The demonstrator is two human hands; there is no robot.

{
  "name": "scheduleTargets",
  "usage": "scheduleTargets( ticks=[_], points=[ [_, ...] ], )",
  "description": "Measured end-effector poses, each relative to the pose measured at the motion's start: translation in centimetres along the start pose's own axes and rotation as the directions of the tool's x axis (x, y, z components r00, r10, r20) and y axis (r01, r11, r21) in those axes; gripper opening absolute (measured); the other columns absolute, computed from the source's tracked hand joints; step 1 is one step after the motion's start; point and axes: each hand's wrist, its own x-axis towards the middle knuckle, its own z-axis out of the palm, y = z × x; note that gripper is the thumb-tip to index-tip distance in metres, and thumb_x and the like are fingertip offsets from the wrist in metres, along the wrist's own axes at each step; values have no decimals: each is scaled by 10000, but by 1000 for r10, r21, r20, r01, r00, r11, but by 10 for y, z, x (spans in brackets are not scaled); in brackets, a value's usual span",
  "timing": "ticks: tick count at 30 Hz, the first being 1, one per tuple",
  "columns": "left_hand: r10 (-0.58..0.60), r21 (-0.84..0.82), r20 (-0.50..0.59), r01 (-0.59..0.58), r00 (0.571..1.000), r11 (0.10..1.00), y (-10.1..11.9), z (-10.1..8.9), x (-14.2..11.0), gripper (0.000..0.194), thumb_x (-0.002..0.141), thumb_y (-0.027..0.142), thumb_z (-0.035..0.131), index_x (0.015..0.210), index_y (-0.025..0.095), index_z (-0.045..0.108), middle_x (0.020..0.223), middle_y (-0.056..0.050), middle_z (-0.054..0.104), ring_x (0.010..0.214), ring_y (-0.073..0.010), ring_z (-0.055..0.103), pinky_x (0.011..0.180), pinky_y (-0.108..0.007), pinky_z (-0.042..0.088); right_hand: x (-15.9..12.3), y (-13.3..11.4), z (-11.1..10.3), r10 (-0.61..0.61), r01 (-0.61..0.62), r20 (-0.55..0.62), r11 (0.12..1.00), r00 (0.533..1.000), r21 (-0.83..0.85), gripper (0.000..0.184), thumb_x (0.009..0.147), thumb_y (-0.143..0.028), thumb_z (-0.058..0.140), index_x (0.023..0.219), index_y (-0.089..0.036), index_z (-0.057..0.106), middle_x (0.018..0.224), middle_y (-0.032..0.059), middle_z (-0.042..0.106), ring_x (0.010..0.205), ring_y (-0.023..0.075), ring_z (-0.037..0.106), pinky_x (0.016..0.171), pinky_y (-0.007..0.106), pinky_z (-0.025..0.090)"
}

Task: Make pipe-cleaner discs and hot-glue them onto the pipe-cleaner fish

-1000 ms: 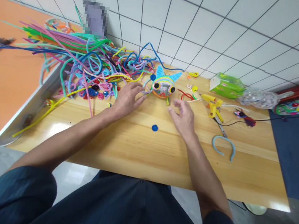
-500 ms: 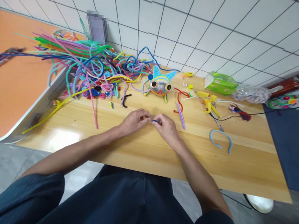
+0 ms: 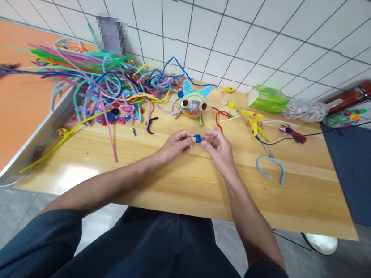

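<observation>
My left hand (image 3: 176,146) pinches a small blue coiled disc (image 3: 198,138) by its left edge, low over the wooden table (image 3: 173,187). Close to the disc's right side is my right hand (image 3: 219,151), its thumb and fingers a little apart with nothing seen between them. Just beyond both hands stands a cat-like figure (image 3: 192,106) with light-blue pointed ears, round black-and-yellow eyes and a striped rim. A red pipe cleaner (image 3: 219,120) lies past my right fingers. The purple piece (image 3: 216,127) beside it is mostly covered by that hand.
A heap of coloured pipe cleaners (image 3: 101,79) fills the back left. At right lie a yellow glue gun (image 3: 252,121), scissors (image 3: 266,147) and a bent light-blue pipe cleaner (image 3: 271,161). A green tissue pack (image 3: 267,100) and a red flask (image 3: 356,97) stand by the tiled wall.
The blue disc lay on the table, then was seen edge-on in my right fingers. Now my left hand holds it with its face showing. Both hands came together in front of the figure.
</observation>
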Motion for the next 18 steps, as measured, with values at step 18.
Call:
scheduleTargets(
  ticks=[18],
  points=[
    [-45, -81, 28, 48, 999, 996, -8, 31, 27, 363, 757, 428, 913, 847, 182, 662, 643, 70, 591, 499, -56, 477, 483, -207, 356, 12, 18, -12, 12, -1, -107, 994, 994, 106, 301, 780, -355, 837, 1026, -262, 689, 895, -19, 755, 838, 160, 713, 796, 318, 569]
  ],
)
